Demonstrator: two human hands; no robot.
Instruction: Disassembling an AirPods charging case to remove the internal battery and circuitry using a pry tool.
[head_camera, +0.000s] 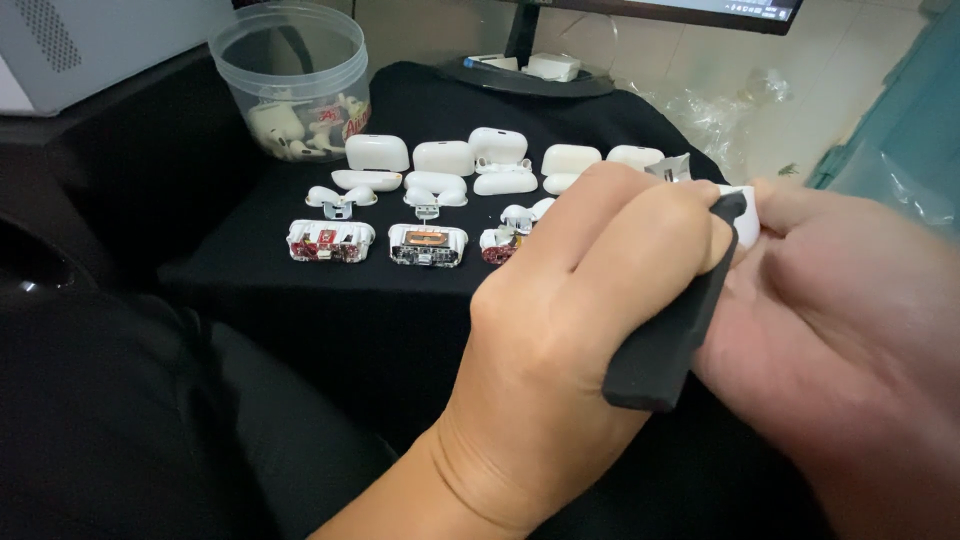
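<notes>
Two bare hands are filling the lower right of the frame, meeting over a small white case (745, 215) that is peeking out between them at right of centre. The left hand (570, 330) is curling its fingers shut around a flat black tool (665, 330), whose thin upper end is pressing against the white case while its wide end is sticking out below the fist. The right hand (850, 330) is blurring at the right edge; its fingers are wrapping around the white case from the far side, though how tightly they are closing is not clear.

Beyond the hands, a black cloth (300, 290) is covering the table. Several white case parts are lying on it in rows across the centre of the frame: rounded white lids (444, 157) in the back row, curved white shells (436, 183) in front of them, and small circuit boards (427, 245) with red and orange parts in the nearest row, each apart from its neighbour.

In the upper left, a clear plastic tub (292, 75) is standing on the cloth, holding more white pieces. At the top centre, a dark monitor stand (525, 75) is resting behind the cloth. Crumpled clear plastic wrap (720, 110) is lying at the upper right.
</notes>
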